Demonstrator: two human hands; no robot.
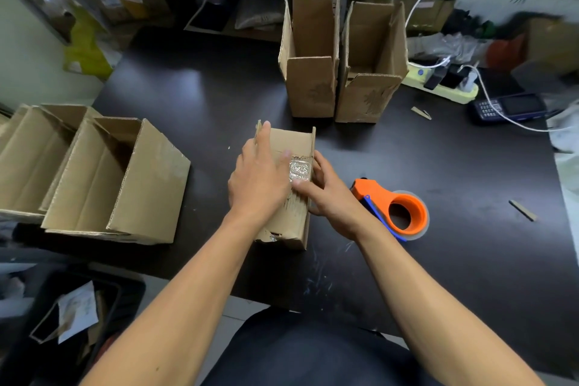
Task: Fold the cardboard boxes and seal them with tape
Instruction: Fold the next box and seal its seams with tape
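Observation:
A small cardboard box (294, 141) lies on its side in the middle of the dark table (194, 97). A patch of clear tape (300, 170) shines on its upper face. My left hand (261, 175) lies flat on top of the box, fingers straight and pressing down beside the tape. My right hand (322, 188) holds the box's right side, thumb across the top below the tape, fingers against the side wall. An orange tape dispenser (398, 208) with a blue blade guard lies on the table just right of my right hand.
Two tall open boxes (310, 84) (369, 94) stand upright behind the small box. Two larger open boxes (125, 185) (28, 160) lie on their sides at the left. A power strip (445, 84), a phone (513, 108) and cables sit at the far right. Cardboard scraps (523, 210) lie about.

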